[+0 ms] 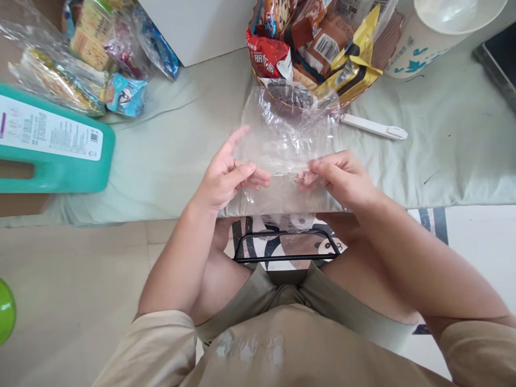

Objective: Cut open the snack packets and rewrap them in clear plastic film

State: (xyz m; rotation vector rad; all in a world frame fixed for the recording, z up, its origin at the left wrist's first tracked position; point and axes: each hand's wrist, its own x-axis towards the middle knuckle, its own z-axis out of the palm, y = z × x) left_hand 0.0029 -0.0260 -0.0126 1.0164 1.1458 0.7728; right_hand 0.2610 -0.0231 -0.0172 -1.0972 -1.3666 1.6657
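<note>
A clear plastic bag (288, 142) is spread between my two hands over the cloth-covered surface, its lower part hanging past the front edge. My right hand (341, 174) pinches the right side of the bag between thumb and fingers. On the left side, my left hand (228, 177) has its thumb against the lower fingers with the film there, while the index finger sticks out upward. Just beyond the bag stands a bowl (387, 51) full of wrapped snacks, among them a red packet (269, 56) and a yellow wrapper (350, 72). The bag's far end overlaps the bowl's near rim.
A white-handled tool (374, 127) lies right of the bag. A white paper cup (427, 40) stands behind it. Left are a green container (80, 166), a blue packet (126, 95) and more bagged snacks (92, 37). A black metal frame (286, 258) is between my knees.
</note>
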